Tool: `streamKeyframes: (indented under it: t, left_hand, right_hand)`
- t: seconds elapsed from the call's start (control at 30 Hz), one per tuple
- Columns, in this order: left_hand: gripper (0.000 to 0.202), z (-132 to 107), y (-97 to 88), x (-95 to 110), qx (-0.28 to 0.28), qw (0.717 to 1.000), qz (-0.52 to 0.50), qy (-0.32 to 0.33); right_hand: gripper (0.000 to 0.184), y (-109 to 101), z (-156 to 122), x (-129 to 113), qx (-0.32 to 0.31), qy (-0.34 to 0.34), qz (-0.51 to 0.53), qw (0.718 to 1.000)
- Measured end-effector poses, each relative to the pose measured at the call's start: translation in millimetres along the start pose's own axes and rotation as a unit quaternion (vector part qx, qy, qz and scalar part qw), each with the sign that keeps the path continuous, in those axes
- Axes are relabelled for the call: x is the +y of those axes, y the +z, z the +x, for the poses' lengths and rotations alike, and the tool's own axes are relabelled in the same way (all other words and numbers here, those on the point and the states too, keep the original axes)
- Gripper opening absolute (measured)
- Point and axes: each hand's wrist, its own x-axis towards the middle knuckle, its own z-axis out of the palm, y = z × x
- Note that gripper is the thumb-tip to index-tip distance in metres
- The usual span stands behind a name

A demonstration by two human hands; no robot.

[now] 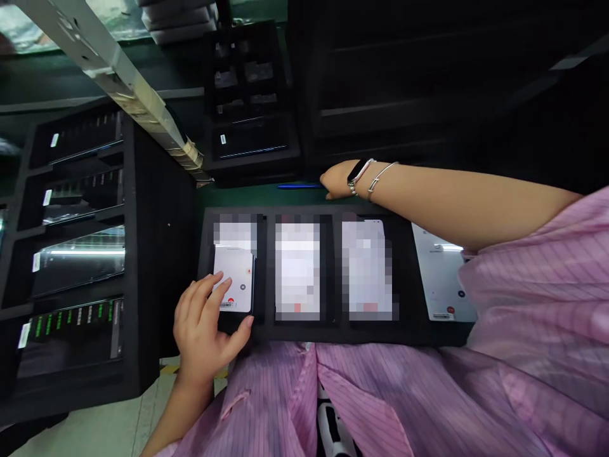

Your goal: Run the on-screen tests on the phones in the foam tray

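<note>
My left hand [209, 317] is over the leftmost phone [235, 273] in a black foam tray [299, 333]. Its fingers are spread, with the fingertips over the lit white screen and the thumb by the lower right corner. Beyond the tray, my right hand [337, 180] is curled, its fingers mostly hidden. A blue pen [299, 186] lies on the green surface, its right end meeting that hand. I cannot tell whether it is gripped. Another lit phone [297, 270] and a third phone [367, 270] fill the middle slots. A rightmost phone [440, 279] is partly behind my sleeve.
On the left stands a black foam rack [147, 254] with several dark-screened phones. Another black tray [247, 166] with a dark phone sits at the back. A pale metal post [118, 79] slants between them. White stacked items [178, 22] show at the top.
</note>
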Motion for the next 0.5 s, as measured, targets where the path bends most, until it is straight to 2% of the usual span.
streamKeyframes:
  t: [0.1,0.17,0.23,0.3,0.37,0.4,0.5]
  left_hand:
    - [0.063,-1,1.0,0,0.007,1.0,-0.005,0.004]
    - [0.064,-2,2.5,0,0.016,1.0,-0.007,0.007]
    - [0.063,-3,4.2,-2,0.022,1.0,-0.007,0.01]
    - [0.063,-4,5.5,-3,0.029,0.999,-0.006,0.018]
    - [0.063,-4,6.3,-5,0.035,0.999,-0.008,0.028]
    - [0.063,-4,6.6,-5,0.032,0.999,-0.009,0.031]
    - [0.061,-3,7.6,-5,0.017,0.999,-0.012,0.032]
  right_hand:
    - [0.031,-11,-2,-23,-0.13,-0.036,-0.04,0.99]
    - [0.027,-25,-6,-37,-0.171,-0.049,-0.066,0.982]
    - [0.027,-45,-14,-48,-0.183,-0.057,-0.082,0.978]
    - [0.032,-68,-28,-52,-0.166,-0.06,-0.088,0.98]
    - [0.035,-93,-52,-52,-0.121,-0.057,-0.084,0.987]
    - [0.035,-106,-69,-51,-0.102,-0.055,-0.08,0.99]
    - [0.036,-140,-138,-52,0.029,-0.046,-0.044,0.998]
